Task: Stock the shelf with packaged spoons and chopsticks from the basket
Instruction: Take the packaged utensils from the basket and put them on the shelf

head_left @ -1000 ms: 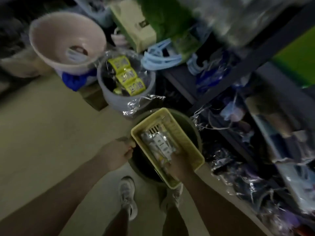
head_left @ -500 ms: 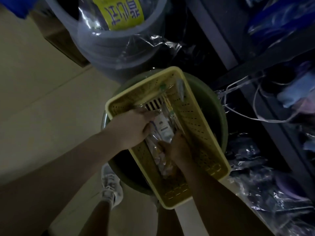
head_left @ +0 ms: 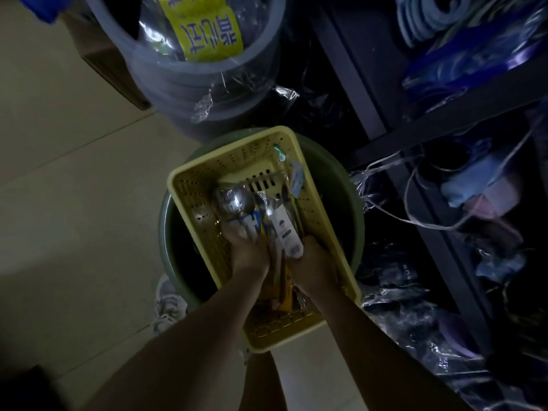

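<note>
Both hands are now working inside the pale yellow perforated plastic basket (head_left: 207,185), where a second ago the left hand (head_left: 247,252) was gripping the basket's rim from outside. It is now lying on the clear-wrapped metal spoons (head_left: 235,204), fingers curling over the bundle. The right hand (head_left: 314,266) is sitting slightly nearer the basket's right wall than before, gripping the lower end of the white-carded packet of cutlery (head_left: 286,232). The spoon bowls are showing clear of the left hand now, where half a second ago it was covering them.
</note>
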`<action>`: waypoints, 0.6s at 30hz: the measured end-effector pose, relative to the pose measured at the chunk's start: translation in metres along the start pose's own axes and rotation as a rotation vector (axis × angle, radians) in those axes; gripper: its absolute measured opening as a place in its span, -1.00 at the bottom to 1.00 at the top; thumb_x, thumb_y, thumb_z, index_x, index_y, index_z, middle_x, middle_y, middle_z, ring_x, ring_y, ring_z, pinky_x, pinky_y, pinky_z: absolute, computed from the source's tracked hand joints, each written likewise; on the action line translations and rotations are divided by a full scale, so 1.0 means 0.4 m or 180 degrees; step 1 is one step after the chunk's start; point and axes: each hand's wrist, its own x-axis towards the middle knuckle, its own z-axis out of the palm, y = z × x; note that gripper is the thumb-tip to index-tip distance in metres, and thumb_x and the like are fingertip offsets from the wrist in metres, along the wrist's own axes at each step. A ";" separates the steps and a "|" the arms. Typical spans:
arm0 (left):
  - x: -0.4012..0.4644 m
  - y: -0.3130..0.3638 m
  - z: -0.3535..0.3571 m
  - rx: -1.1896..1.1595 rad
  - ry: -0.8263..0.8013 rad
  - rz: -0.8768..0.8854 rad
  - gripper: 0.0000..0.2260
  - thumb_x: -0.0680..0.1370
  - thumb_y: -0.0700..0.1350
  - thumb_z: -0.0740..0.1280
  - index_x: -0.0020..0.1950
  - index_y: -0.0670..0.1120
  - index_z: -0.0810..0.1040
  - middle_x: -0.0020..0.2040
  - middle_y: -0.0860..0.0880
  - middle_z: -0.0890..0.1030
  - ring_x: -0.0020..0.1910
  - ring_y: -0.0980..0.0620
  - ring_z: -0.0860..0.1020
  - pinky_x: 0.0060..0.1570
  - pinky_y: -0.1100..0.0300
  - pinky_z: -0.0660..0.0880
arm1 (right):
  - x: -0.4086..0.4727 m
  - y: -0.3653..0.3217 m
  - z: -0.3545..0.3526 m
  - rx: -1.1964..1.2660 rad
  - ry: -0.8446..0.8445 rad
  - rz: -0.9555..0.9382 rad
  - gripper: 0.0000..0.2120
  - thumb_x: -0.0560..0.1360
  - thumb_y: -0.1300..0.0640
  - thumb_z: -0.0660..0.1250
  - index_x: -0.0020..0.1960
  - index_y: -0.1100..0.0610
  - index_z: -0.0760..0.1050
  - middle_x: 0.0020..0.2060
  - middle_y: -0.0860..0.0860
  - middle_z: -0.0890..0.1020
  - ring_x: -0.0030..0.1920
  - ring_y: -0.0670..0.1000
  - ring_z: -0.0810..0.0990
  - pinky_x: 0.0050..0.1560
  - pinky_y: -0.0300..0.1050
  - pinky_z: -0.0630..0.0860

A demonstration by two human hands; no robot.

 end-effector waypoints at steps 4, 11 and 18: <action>0.008 -0.014 0.029 -0.0386 0.0175 -0.0348 -0.46 0.47 -0.06 0.36 0.35 -0.15 0.19 0.21 -0.22 0.49 0.09 -0.18 0.54 -0.16 0.11 0.47 | 0.006 0.003 0.005 -0.0116 -0.0145 0.0070 -0.86 0.54 0.11 0.22 0.00 0.15 0.49 -0.08 0.09 0.65 -0.06 0.09 0.63 -0.14 -0.14 0.50; 0.046 0.010 0.037 -0.0468 0.0060 -0.0449 -0.51 0.45 -0.15 0.39 0.28 -0.21 0.25 0.14 -0.17 0.51 -0.12 -0.06 0.53 -0.22 0.12 0.50 | 0.015 0.013 0.007 0.0622 -0.0528 0.0651 -0.76 0.49 0.17 0.23 0.14 0.17 0.48 0.05 0.14 0.61 0.04 0.20 0.59 0.04 0.08 0.57; -0.012 0.020 -0.061 -0.0979 -0.0615 -0.0655 -0.86 0.53 -0.25 0.23 0.05 -0.20 0.51 -0.15 -0.15 0.60 -0.30 -0.02 0.57 -0.49 0.20 0.47 | -0.029 -0.033 -0.027 0.1479 -0.0987 0.0408 -0.65 0.50 0.26 0.19 0.27 0.10 0.42 0.11 0.12 0.59 0.15 0.21 0.56 0.09 0.12 0.56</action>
